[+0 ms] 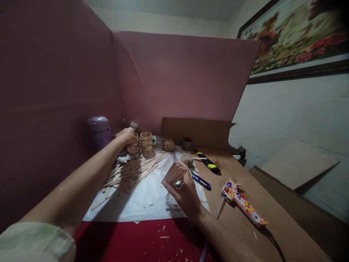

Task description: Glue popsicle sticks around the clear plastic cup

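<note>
My left hand reaches to the back left, its fingers closed at the rim of a craft-stick cup; the fingertips are partly hidden. Beside it stands a second craft-stick cup with a scalloped rim. Nearer to me, my right hand grips a tilted piece made of side-by-side craft sticks; its far side is covered by my fingers. Loose craft sticks lie heaped on a white sheet between and left of the hands.
Twine balls and a brown cup stand at the back. To the right lie a yellow-black cutter, a blue cutter and a flowered glue gun with a cord. A purple bottle stands at left.
</note>
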`<state>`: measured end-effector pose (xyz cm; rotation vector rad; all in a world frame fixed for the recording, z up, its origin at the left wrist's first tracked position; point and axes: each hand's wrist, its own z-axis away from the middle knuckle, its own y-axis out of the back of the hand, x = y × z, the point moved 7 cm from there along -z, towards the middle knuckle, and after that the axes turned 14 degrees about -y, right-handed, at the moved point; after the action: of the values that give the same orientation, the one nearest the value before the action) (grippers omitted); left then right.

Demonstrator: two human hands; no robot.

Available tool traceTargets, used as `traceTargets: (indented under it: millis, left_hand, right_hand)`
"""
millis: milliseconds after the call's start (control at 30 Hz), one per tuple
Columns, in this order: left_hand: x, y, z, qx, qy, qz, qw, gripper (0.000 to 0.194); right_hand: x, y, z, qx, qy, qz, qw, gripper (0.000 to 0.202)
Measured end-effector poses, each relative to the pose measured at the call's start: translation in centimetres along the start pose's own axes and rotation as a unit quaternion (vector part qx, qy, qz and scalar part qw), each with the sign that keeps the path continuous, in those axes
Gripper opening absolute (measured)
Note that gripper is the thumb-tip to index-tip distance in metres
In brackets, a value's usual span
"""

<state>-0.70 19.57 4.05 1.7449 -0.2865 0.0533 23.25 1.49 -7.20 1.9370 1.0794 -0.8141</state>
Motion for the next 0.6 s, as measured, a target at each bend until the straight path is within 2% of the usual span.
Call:
traceTargets:
  millis: [200,400,600]
  left_hand:
    - [-1.0,-1.2,-1.5,-0.006,-0.005,0.004,1.0,0.012]
    - [-1.2,-1.9,-1.3,-0.006,-0.018,0.02,1.0,0.003]
    - [-2.2,-2.6,-1.6,-0.014,-0.012,0.047,0.999,0.002]
  right_hand:
    - [0.1,0.0,0.2,0.014,0.0,-0.009,1.0,0.068]
    - [0.7,-0.4,0.2,0.01,-0.054,-0.041,0.998,0.075]
    - [0.9,-0.6,0.2,0.014,-0.057,-0.063,0.996,0.073]
